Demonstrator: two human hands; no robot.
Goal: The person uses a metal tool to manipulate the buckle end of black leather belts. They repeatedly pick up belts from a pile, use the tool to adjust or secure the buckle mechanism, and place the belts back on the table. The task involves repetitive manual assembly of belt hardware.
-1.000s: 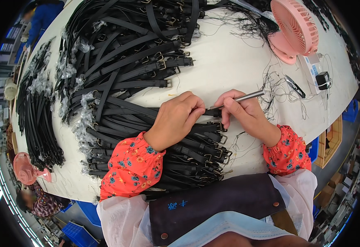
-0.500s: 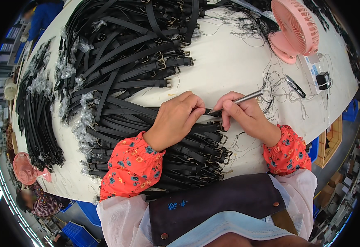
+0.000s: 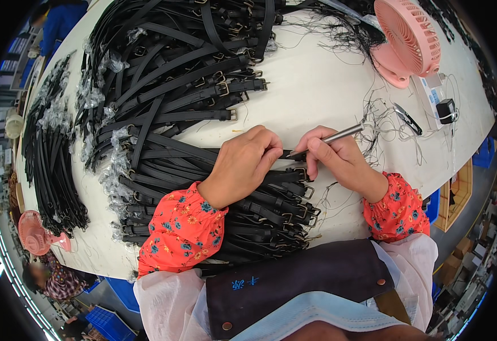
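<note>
My left hand (image 3: 241, 163) is closed, thumb against fingers, on a black belt (image 3: 289, 154) whose short dark end shows between my two hands. My right hand (image 3: 339, 161) grips a slim silver pen-shaped tool (image 3: 344, 134). Its lower tip touches or nearly touches the belt end, and its other end slants up to the right. Beneath my wrists lies a thick bundle of black belts (image 3: 248, 213), with metal buckles (image 3: 301, 211) along the right side. My left fingers hide most of the belt's held part.
More black belts (image 3: 169, 68) with plastic-wrapped ends fill the table's far left. A pink fan (image 3: 410, 42) stands at far right, near black thread snips (image 3: 407, 118), loose threads (image 3: 376, 128) and a power strip (image 3: 427, 99). Another pink fan (image 3: 32, 233) sits at the left edge.
</note>
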